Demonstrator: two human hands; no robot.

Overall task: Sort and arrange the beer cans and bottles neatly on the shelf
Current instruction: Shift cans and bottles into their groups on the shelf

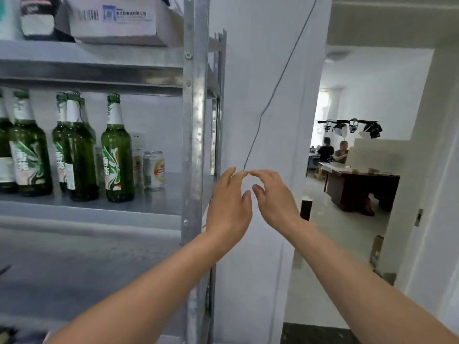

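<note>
Several green beer bottles (116, 155) with white and green labels stand upright on the middle board of a metal shelf (164, 202). A silver beer can (154, 173) stands behind them toward the right, with another can (137, 167) partly hidden by the rightmost bottle. My left hand (229, 209) and my right hand (274, 197) are raised side by side in front of the white wall, right of the shelf's upright post. Both hold nothing, fingers relaxed, and their fingertips nearly meet.
A cardboard box (116, 21) and other items sit on the upper board. A thin cable (273, 90) runs down the wall. To the right, a doorway opens onto a room with a dark wooden desk (357, 189) and two seated people (332, 152).
</note>
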